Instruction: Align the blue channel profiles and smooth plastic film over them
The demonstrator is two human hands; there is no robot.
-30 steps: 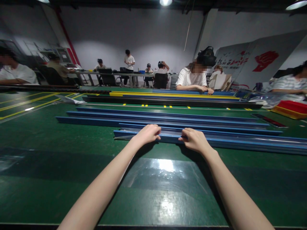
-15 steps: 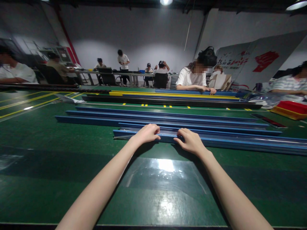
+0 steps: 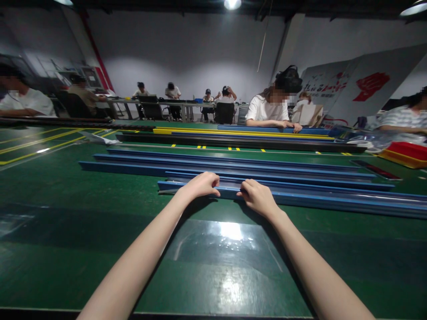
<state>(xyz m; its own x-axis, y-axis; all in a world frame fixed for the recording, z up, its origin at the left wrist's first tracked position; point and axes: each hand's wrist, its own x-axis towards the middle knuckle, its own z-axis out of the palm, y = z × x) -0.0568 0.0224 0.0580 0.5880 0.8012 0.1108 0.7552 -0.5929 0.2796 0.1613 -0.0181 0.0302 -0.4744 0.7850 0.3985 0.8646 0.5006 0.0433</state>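
A long blue channel rail (image 3: 316,200) lies across the green table in front of me, open side up. My left hand (image 3: 202,184) is curled over its near wall close to the left end, thumb at the front and fingers over the edge. A short way to the right, my right hand (image 3: 258,195) pinches the same near wall, its fingertips partly hidden. A thin grey strip (image 3: 168,192) sticks out beside the rail's left end and runs behind my left hand.
Just behind lies another blue channel rail (image 3: 133,168). Farther back are a yellow rail (image 3: 187,130) and a black rail (image 3: 233,141). Clear film (image 3: 207,249) lies on the table before me. At right are a phone-like dark slab (image 3: 376,170) and a red tray (image 3: 405,152). A co-worker (image 3: 267,109) sits opposite.
My right hand has slid left along the rail, closer to my left hand, and its fingers have closed more. My left hand has barely moved. A person far back has bent lower.
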